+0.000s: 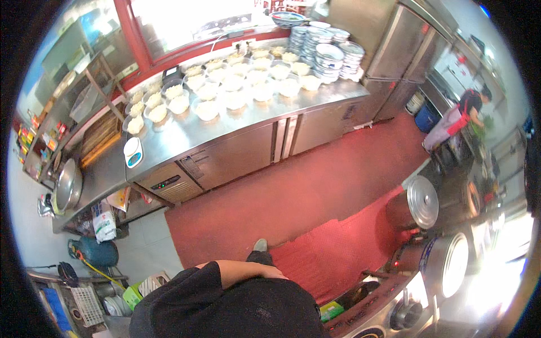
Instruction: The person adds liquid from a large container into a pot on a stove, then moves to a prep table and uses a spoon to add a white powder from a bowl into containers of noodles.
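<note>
My left hand (pixel 274 272) hangs low in front of my dark shirt; its fingers are partly hidden and I cannot tell whether it holds anything. My right hand is out of view. Before me stands a stainless steel counter (pixel 186 137) with several rows of clear bowls of pale food, one of them a bowl (pixel 207 109) near the front edge. A white digital kitchen scale (pixel 133 152) lies at the counter's left end. Stacked blue-and-white bowls (pixel 329 57) stand at its right end.
Red matting (pixel 270 190) covers the floor. A large lidded pot (pixel 422 203) and a cooking range stand at the right. A person (pixel 458 116) in an apron works at the far right. A gas cylinder (pixel 95 251) stands at the left, near a metal basin (pixel 68 184).
</note>
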### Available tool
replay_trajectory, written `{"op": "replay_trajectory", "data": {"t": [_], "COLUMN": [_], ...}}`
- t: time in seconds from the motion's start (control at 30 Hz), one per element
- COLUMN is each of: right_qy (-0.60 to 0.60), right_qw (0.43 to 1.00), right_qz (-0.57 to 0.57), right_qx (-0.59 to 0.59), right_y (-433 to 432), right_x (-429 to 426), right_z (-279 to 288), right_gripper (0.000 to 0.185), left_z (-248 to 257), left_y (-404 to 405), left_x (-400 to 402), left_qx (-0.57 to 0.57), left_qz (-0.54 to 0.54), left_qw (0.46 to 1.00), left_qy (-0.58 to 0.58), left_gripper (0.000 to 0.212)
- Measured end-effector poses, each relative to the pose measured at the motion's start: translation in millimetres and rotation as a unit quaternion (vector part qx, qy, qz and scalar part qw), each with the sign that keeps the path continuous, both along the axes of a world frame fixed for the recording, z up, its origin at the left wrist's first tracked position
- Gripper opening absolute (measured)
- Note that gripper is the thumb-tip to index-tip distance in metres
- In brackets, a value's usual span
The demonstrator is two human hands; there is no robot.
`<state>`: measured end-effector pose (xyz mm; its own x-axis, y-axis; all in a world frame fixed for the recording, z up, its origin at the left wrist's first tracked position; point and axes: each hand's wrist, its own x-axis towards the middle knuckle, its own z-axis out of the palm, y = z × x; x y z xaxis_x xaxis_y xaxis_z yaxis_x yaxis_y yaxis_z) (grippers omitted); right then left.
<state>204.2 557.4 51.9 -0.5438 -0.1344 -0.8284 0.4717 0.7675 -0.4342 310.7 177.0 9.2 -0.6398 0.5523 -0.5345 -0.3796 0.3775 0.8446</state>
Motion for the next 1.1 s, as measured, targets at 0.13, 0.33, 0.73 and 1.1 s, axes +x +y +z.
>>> {"op": "replay_trajectory", "data": {"t": [0.13, 0.33, 0.73, 1.1], "right_qy": [0.015, 0.019, -0.101, -0.165], "right_qw": [0.998, 0.976, 0.922, 0.897], "right_qz": [0.059, 0.216, 0.375, 0.41], "right_qx": [0.024, 0.002, 0.005, 0.034], "right_y": [-66.1, -187.7, -464.1, -694.1], "right_x": [-31.7, -73.0, -117.3, -69.4], "right_z": [24.4, 36.5, 3.3, -36.6], "right_gripper": [0.038, 0.035, 0.029, 0.03], "left_z": [36.0, -9.3, -35.2, 43.0], "left_y": [-77.5, -152.9, -55.3, -166.4], "left_x": [37.0, 186.5, 285.2, 288.2], "left_qx": [-0.157, -0.164, 0.024, 0.112], "left_qz": [0.117, 0.347, 0.683, 0.863], "left_qw": [0.976, 0.909, 0.685, 0.372], "left_qy": [-0.093, -0.165, -0.252, -0.322], "left_gripper": [0.068, 0.075, 0.068, 0.062]}}
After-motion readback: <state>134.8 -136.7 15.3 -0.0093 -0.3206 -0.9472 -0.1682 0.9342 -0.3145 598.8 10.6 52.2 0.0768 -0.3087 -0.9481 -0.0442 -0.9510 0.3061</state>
